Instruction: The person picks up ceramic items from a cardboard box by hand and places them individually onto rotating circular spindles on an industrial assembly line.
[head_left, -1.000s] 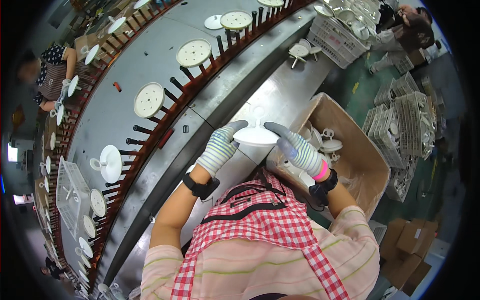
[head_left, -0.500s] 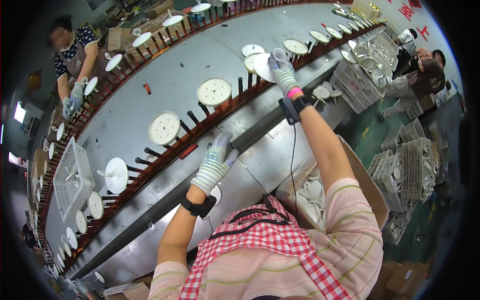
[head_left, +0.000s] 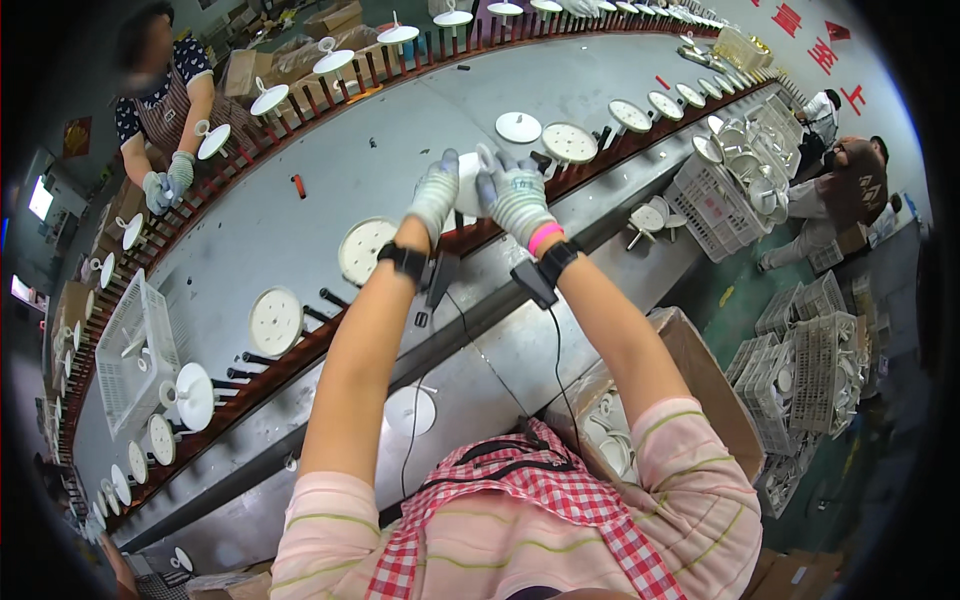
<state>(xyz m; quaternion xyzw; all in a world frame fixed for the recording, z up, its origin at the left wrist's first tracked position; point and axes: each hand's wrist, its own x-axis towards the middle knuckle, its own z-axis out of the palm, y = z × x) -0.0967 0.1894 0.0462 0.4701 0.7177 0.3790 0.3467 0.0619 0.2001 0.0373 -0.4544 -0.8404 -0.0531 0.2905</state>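
Observation:
Between my gloved hands, over the row of pegs on the conveyor, is a white disc with a ring on it (head_left: 468, 186). My left hand (head_left: 437, 193) closes on the disc's left edge. The fingers of my right hand (head_left: 516, 195) are bent round its ring side, and they hide part of it. Just left of my left wrist stands a cream disc with small holes (head_left: 366, 250) on the pegs. A similar cream disc (head_left: 570, 143) is right of my hands, and a plain white disc (head_left: 518, 127) lies behind them.
A white plastic crate (head_left: 135, 350) stands at left on the grey table. Across it, a co-worker's gloved hands (head_left: 168, 185) work at the far peg row. A cardboard box of white parts (head_left: 690, 375) is at my right; filled crates (head_left: 715, 190) stand beyond. A loose disc (head_left: 411, 410) lies near me.
My right hand has come left and nearer with the white disc. My left hand has risen to meet it and now grips it too. The discs on the pegs have shifted leftward along the line.

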